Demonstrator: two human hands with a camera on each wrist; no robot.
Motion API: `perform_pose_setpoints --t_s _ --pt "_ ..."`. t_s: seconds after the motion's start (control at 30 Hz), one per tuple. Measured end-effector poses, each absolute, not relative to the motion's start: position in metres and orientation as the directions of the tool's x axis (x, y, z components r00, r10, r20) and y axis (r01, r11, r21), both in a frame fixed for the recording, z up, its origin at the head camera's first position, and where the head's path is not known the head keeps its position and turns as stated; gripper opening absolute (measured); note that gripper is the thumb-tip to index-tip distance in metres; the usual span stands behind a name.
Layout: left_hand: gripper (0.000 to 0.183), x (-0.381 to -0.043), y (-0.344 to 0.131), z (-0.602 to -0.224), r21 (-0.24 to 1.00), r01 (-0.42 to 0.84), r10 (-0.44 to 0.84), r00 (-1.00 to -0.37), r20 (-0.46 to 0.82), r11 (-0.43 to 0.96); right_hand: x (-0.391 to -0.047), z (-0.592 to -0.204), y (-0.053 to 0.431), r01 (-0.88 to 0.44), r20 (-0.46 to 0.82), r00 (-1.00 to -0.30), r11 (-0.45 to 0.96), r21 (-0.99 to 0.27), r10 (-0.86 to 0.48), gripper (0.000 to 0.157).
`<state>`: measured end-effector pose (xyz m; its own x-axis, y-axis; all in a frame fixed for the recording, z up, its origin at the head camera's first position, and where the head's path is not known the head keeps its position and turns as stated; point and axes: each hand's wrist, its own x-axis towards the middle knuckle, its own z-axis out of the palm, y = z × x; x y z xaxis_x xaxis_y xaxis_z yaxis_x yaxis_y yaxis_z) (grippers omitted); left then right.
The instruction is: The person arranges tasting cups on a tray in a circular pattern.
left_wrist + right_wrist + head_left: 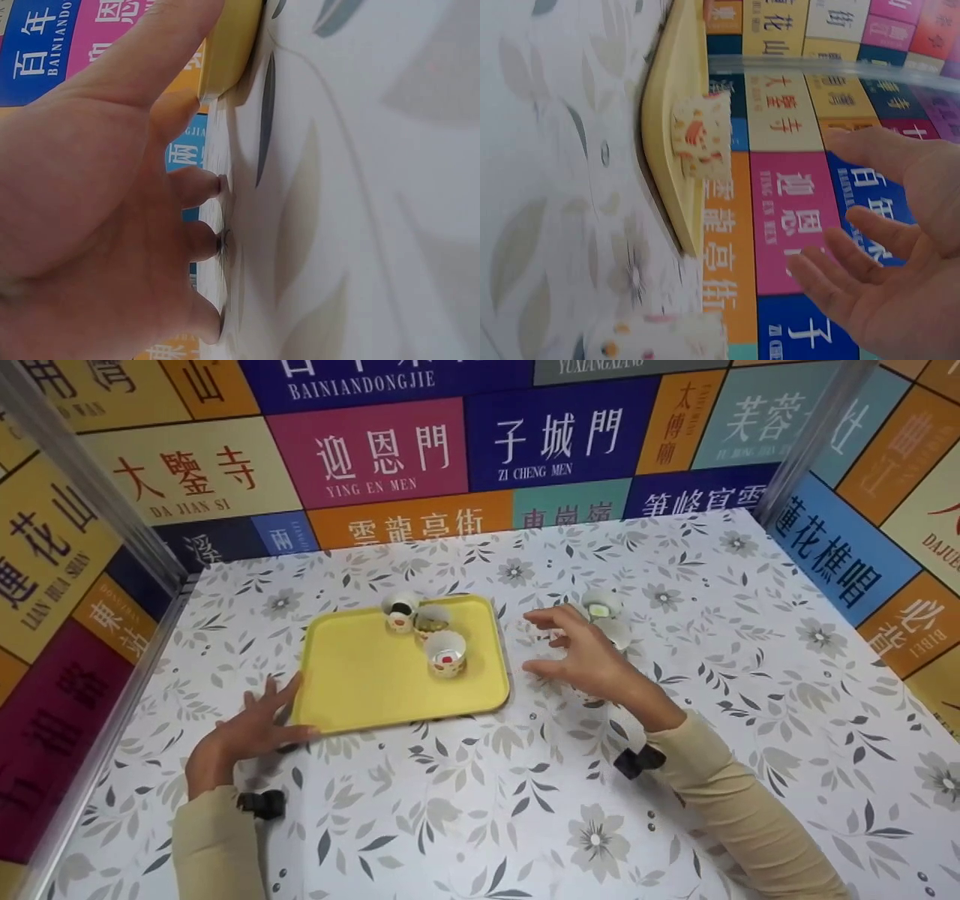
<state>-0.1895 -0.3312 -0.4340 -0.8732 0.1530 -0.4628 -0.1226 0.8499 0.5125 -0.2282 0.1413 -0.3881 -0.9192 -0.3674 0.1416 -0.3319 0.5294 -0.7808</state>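
Note:
A yellow tray (360,682) lies on the table, and my left hand (251,727) touches its left edge, with thumb and index finger at the near left corner. Spread fingertips of that hand rest on the tabletop in the left wrist view. Three small paper cups, a front one (447,656), a middle one (431,619) and a back one (399,611), stand on the tray's right part. To the right of the tray my right hand (589,656) hovers with fingers apart, holding nothing. It partly covers several more paper cups, among them one (602,604) behind it.
Another white cup (627,727) shows partly beneath the right wrist. The flower-patterned tabletop (450,810) stretches around the tray. Panels with printed lettering (375,450) stand along the back and both sides, joined at metal corner posts.

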Motion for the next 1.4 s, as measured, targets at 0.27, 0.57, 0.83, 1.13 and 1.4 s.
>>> perform_pose_setpoints --t_s 0.27,0.57,0.83,1.13,1.4 --pt "0.111 -0.189 -0.331 -0.436 0.508 -0.110 0.151 -0.883 -0.444 0.854 -0.242 -0.388 0.176 -0.383 0.219 -0.910 0.517 -0.765 -0.351 0.063" --pt "0.111 -0.189 -0.330 -0.435 0.506 -0.111 0.150 -0.882 -0.446 0.855 -0.259 -0.393 0.210 -0.333 0.209 -0.936 0.518 -0.788 -0.284 0.060" --pt "0.112 -0.190 -0.329 -0.436 0.512 -0.145 0.123 -0.883 -0.453 0.846 -0.284 -0.403 0.232 -0.243 0.179 -0.969 0.516 -0.822 -0.172 0.062" --pt "0.114 -0.190 -0.327 -0.434 0.512 -0.155 0.116 -0.881 -0.459 0.845 -0.295 -0.408 0.249 -0.171 0.112 -0.982 0.473 -0.864 -0.151 0.064" --pt "0.112 -0.188 -0.329 -0.434 0.508 -0.128 0.133 -0.885 -0.446 0.852 -0.295 -0.410 0.266 -0.118 0.029 -0.982 0.488 -0.865 -0.186 0.063"
